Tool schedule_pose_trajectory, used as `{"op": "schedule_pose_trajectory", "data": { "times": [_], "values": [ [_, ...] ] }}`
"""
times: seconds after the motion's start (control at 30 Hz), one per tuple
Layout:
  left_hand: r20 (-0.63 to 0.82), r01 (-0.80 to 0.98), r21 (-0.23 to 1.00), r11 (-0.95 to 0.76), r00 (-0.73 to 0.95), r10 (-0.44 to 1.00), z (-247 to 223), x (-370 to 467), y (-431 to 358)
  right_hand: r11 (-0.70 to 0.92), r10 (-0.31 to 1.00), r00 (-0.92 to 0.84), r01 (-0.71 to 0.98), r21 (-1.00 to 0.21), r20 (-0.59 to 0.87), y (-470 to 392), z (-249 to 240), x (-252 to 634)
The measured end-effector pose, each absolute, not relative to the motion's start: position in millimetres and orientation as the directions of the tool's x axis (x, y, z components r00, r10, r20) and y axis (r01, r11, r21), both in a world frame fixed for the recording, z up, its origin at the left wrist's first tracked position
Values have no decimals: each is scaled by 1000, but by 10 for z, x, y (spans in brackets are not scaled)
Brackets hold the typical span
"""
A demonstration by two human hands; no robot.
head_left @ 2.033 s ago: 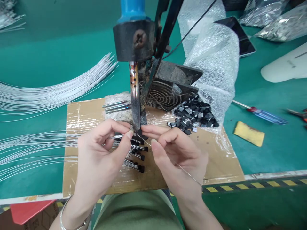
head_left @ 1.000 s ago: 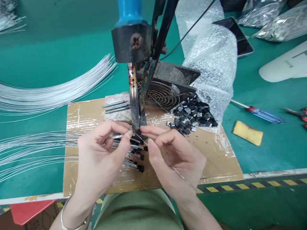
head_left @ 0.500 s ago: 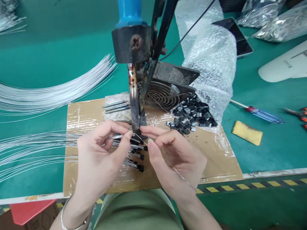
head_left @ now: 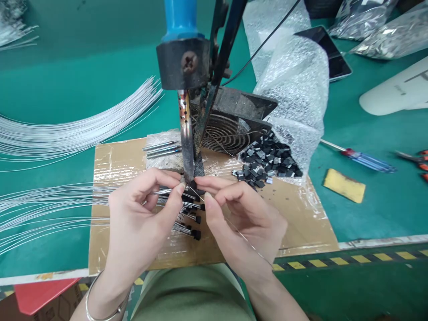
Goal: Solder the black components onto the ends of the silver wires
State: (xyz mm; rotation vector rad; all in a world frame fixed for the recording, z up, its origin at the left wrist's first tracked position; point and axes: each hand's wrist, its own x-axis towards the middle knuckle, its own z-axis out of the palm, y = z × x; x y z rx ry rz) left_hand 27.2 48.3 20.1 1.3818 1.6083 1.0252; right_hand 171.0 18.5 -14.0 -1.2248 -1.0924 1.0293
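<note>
Under the tip of a mounted soldering iron (head_left: 187,133), both my hands meet. My left hand (head_left: 143,214) pinches a thin white wire, its end close to the iron's tip. Between the fingers of my right hand (head_left: 245,214) runs a strand of solder wire (head_left: 245,240), which trails down across the palm. My right fingertips are also at a small black connector (head_left: 193,184) by the tip, partly hidden. Below lie white wires with black connectors (head_left: 195,234) on their ends, resting on a cardboard sheet (head_left: 294,227).
Loose black connectors (head_left: 267,160) are heaped beside a bubble-wrap bag (head_left: 297,84). A fan (head_left: 227,129) stands behind the iron. White wires (head_left: 83,131) lie at left. A screwdriver (head_left: 369,160), a yellow sponge (head_left: 344,185) and pliers (head_left: 414,157) are at right.
Both hands keep almost the same place beneath the iron. The right thumb has shifted very slightly left; otherwise only the camera view moves a little.
</note>
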Motion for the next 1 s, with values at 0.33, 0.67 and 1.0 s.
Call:
{"op": "schedule_pose_trajectory", "data": {
  "times": [0.33,0.67,1.0],
  "values": [
    [-36,367,927,78,-120,992,156,265,477,127,975,186,-12,-992,122,179,-175,1714],
    [-35,374,925,68,-94,995,163,253,480,134,966,220,10,-991,133,176,-202,1701],
    [-28,367,928,62,-97,995,168,249,471,138,965,224,6,-990,136,165,-215,1686]
  ]
}}
